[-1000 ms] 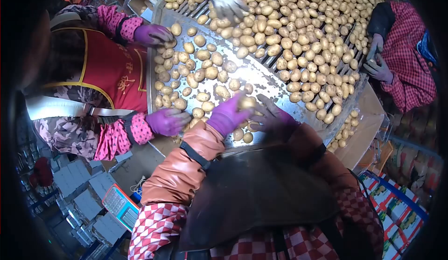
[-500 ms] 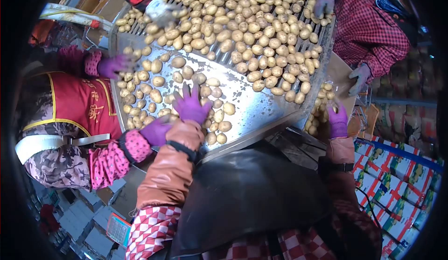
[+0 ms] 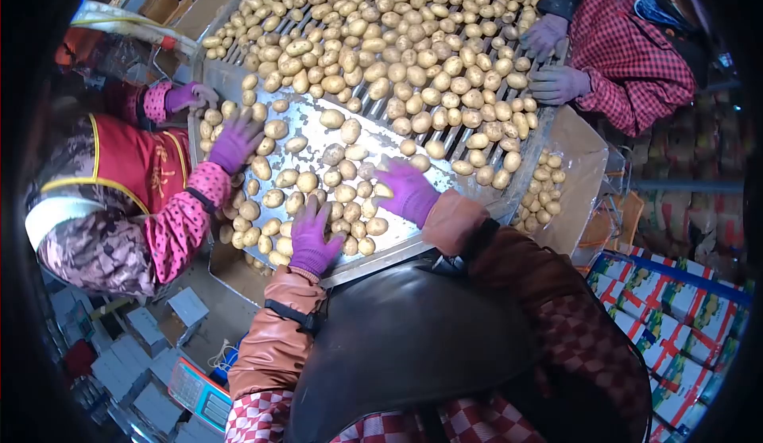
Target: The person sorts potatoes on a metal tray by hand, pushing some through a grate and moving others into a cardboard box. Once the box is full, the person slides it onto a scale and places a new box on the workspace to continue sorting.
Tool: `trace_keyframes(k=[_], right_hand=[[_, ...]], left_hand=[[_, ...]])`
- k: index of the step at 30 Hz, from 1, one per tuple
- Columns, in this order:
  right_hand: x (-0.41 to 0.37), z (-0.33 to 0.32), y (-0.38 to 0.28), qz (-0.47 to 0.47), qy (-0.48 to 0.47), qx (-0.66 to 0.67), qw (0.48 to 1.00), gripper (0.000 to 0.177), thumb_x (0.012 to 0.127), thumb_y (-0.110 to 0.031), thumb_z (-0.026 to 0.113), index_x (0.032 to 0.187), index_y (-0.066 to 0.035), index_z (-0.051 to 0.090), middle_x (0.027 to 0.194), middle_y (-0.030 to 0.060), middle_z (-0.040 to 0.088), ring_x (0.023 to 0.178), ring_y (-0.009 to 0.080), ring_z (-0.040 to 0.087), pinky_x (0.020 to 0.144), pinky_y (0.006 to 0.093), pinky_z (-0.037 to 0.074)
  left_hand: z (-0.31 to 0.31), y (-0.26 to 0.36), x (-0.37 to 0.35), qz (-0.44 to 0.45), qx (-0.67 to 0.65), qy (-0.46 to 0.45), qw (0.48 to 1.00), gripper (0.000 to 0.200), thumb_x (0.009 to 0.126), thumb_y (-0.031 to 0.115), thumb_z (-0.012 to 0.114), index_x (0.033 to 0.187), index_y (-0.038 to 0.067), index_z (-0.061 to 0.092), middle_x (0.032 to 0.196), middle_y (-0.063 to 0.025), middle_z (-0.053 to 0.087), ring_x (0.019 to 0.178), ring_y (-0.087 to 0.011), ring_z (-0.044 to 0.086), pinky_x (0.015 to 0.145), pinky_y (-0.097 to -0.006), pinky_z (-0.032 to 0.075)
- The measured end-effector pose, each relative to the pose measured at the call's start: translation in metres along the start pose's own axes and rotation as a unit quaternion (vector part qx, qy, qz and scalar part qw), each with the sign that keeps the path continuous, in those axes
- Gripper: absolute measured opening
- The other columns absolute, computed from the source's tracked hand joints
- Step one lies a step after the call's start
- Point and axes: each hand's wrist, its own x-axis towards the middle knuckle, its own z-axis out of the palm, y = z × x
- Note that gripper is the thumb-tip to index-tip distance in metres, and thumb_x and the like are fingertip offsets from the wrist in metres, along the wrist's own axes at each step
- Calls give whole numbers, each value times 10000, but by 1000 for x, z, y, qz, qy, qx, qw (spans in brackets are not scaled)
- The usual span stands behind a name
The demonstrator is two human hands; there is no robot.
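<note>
While my left hand (image 3: 311, 240) and right hand (image 3: 407, 190) lie open, fingers spread, gripping nothing, over the potatoes (image 3: 377, 226) by the near edge of the metal tray (image 3: 405, 238), I judge a careless sweep could knock some over that lip.

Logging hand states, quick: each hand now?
Purple-gloved left hand: open, spread over small round yellow potatoes.
Purple-gloved right hand: open, flat on potatoes, holding nothing.

Both gloved hands spread flat on potatoes (image 3: 340, 205)
</note>
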Motion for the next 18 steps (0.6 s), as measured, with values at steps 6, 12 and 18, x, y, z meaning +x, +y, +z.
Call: trace_keyframes(k=[6,12,18], right_hand=[[-19,-28,-2,84,-18,433,897,394,953,-100,574,1334,-4,558,1306,147,603,1219,240,567,1058,332,426],[-19,-36,15,86,47,357,929,379,976,-113,549,1321,45,553,1260,164,630,1185,218,577,1039,312,429],[-8,-35,25,92,67,316,942,356,979,-101,560,1304,44,564,1259,136,624,1169,189,581,996,287,459]], left_hand=[[-16,35,4,51,-37,45,997,537,727,290,699,1213,101,571,1230,-171,531,1121,-396,510,989,-521,373],[-4,-8,-19,-37,127,95,987,692,712,384,716,1336,144,539,1329,-137,513,1211,-357,483,1049,-536,319],[0,-35,-55,-278,46,192,940,423,735,260,686,1126,103,648,1120,-177,594,1044,-365,539,893,-485,400]])
